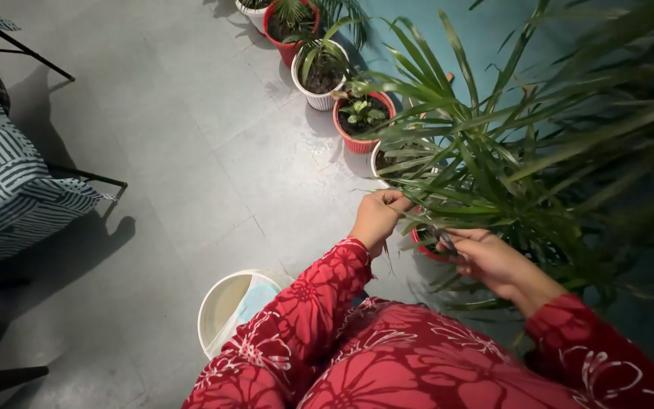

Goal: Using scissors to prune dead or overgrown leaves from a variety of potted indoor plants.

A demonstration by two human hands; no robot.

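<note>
The left hand (pixel 376 216) is pinching a thin, limp-looking leaf tip (pixel 397 198) just above its grip, while the right hand (pixel 486 257) is curling closed around a small dark tool (pixel 448 244) beside the light, bendy fronds (pixel 493 151), likely best held near their tips.

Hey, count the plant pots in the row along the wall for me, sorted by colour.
Red pots: 3, the far red pot, the small-leafed red pot and the near red pot by the hands
White pots: 3, the corner white pot, the ribbed white pot and the half-hidden white pot
Total: 6
</note>
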